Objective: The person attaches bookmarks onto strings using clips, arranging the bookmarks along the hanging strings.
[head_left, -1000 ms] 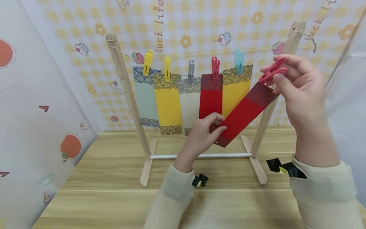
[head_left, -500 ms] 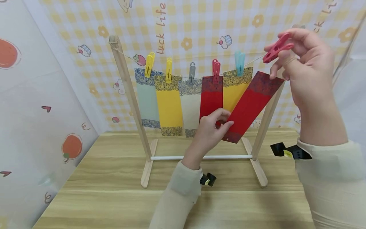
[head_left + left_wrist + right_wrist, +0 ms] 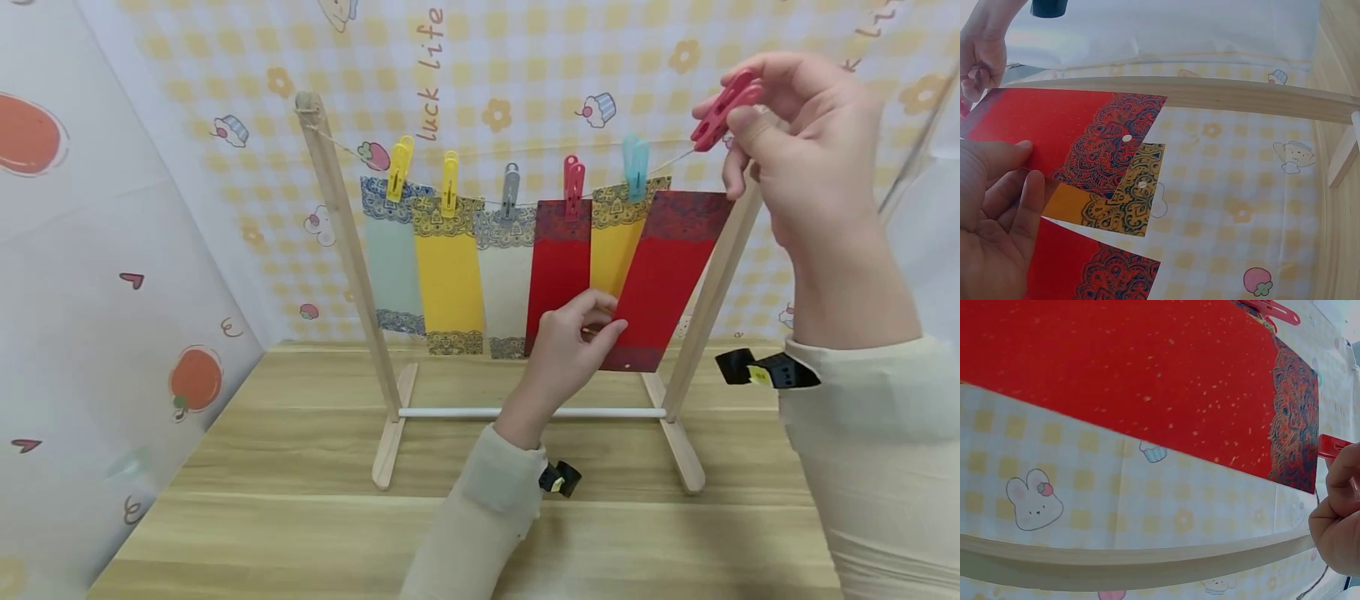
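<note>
My left hand (image 3: 558,346) pinches a red bookmark (image 3: 667,283) at its left edge, low down. This bookmark stands nearly upright, tilted slightly right, in front of a hanging yellow bookmark (image 3: 611,258). In the left wrist view, thumb and fingers grip the red card near its patterned, holed lower end. Up at the right, my right hand (image 3: 821,137) holds a red clothespin (image 3: 720,112) between thumb and fingers, close to the string and above the bookmark's top edge. The right wrist view shows the clothespin (image 3: 1333,445) just past the patterned top end.
Several bookmarks hang from the string by clothespins: pale green (image 3: 393,267), yellow (image 3: 450,283), cream (image 3: 507,287) and red (image 3: 558,275). A wooden post (image 3: 345,242) stands left, another post (image 3: 716,292) right. A white rod (image 3: 450,412) joins their feet on the table (image 3: 300,500).
The right hand has risen with the clothespin, away from the bookmark's top corner. The clothespin's handles are squeezed closer together. The left hand has moved right, and the bookmark has swung more upright.
</note>
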Action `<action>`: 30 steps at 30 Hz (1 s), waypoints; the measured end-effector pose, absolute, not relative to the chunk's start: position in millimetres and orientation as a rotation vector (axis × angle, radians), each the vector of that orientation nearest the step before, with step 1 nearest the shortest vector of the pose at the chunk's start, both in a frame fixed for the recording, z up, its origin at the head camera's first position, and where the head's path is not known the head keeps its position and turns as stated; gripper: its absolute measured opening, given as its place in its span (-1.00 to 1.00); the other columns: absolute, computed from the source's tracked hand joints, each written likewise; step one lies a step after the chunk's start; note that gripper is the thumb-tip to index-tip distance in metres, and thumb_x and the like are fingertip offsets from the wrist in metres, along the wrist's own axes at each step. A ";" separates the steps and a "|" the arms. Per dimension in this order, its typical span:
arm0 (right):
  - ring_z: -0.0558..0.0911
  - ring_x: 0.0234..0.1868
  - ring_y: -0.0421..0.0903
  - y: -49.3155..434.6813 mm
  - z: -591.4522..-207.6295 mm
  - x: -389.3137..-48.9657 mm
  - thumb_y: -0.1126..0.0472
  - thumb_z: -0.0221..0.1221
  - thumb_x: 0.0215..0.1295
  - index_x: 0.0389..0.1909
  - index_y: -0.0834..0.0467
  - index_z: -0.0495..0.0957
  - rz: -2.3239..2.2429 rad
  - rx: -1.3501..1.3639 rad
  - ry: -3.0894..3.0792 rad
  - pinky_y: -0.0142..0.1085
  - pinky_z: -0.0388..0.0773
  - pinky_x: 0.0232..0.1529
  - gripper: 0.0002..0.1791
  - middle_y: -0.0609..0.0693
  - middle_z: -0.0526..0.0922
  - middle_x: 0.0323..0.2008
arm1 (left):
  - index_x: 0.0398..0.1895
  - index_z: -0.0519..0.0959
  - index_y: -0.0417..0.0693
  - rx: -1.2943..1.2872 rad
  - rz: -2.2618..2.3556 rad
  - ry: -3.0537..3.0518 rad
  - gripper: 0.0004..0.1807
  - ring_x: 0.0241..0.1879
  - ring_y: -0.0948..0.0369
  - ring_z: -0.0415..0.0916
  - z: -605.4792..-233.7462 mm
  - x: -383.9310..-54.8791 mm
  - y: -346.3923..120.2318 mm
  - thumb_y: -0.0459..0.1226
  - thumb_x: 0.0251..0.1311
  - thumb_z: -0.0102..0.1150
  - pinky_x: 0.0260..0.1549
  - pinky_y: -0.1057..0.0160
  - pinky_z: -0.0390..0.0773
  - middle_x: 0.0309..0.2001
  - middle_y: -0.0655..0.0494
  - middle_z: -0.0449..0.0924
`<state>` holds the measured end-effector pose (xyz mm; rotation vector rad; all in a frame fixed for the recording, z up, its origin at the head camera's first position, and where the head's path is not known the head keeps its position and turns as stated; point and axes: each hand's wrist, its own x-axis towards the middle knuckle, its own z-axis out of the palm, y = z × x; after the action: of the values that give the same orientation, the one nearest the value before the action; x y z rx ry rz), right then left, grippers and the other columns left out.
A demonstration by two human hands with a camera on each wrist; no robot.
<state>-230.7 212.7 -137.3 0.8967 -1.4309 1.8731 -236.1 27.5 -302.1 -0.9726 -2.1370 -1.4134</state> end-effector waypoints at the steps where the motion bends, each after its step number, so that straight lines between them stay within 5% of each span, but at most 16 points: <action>1: 0.68 -0.36 0.05 212.3 -135.5 -230.8 0.49 0.22 0.23 -0.16 0.50 0.55 1.890 0.883 -1.444 -0.43 0.38 -0.74 -0.81 0.25 0.71 -0.30 | -0.06 0.57 -0.23 -0.970 -1.413 -2.135 -0.78 -0.25 0.24 0.70 -302.4 -236.7 28.5 -0.35 0.28 0.27 -0.29 0.56 0.58 -0.18 -0.06 0.77; 5: 0.61 -0.52 -0.03 210.0 -128.8 -231.1 0.43 0.24 0.25 -0.17 0.45 0.59 1.843 0.840 -1.527 -0.47 0.33 -0.74 -0.82 0.20 0.72 -0.31 | -0.05 0.57 -0.24 -0.962 -1.429 -2.124 -0.76 -0.23 0.21 0.71 -301.3 -239.7 31.7 -0.35 0.26 0.29 -0.26 0.57 0.58 -0.17 -0.07 0.76; 10: 0.28 -0.76 -0.10 213.5 -123.6 -232.4 0.39 0.23 0.28 -0.16 0.42 0.60 1.811 0.819 -1.618 -0.49 0.18 -0.76 -0.82 0.16 0.73 -0.32 | -0.03 0.58 -0.20 -0.966 -1.374 -2.160 -0.75 -0.18 0.29 0.71 -295.6 -244.4 36.4 -0.33 0.27 0.28 -0.24 0.60 0.57 -0.12 -0.02 0.75; 30: 0.27 -0.74 -0.19 231.0 -127.9 -234.7 0.44 0.12 0.35 -0.23 0.22 0.67 1.725 0.611 -1.898 -0.43 0.07 -0.75 -0.83 -0.07 0.78 -0.42 | -0.01 0.58 -0.23 -0.961 -1.412 -2.132 -0.74 -0.18 0.27 0.71 -294.7 -248.0 48.7 -0.33 0.28 0.27 -0.26 0.62 0.56 -0.11 -0.05 0.75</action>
<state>-234.7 231.0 -127.9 0.6112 -1.8985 1.7248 -248.0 48.7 -294.7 -0.9606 -2.1319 -1.4118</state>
